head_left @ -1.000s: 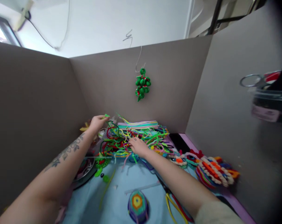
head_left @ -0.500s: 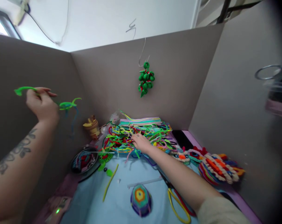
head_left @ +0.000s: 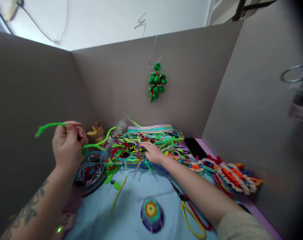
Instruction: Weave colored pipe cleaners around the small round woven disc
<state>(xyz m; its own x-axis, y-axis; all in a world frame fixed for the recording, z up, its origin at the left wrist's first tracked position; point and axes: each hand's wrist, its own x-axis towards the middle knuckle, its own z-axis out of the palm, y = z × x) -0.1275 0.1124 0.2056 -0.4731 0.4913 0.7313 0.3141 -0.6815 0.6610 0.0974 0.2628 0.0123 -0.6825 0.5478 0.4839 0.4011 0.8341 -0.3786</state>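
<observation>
We have a bright green strand (head_left: 50, 125) grasped between the fingers of our left hand (head_left: 68, 143), one end poking out leftward, more green trailing right of them toward the pile of strands (head_left: 166, 145). Since half a second ago, that hand has dropped and swung back nearer the pile; for the work, we judge the strand secured and closer to both hands. Our right hand (head_left: 153, 154) stays on the pile; whether its fingers grip anything, we cannot tell. Below them, on the blue cloth (head_left: 101, 213), lie a round colourful piece (head_left: 151, 213) and scissors (head_left: 185, 197).
</observation>
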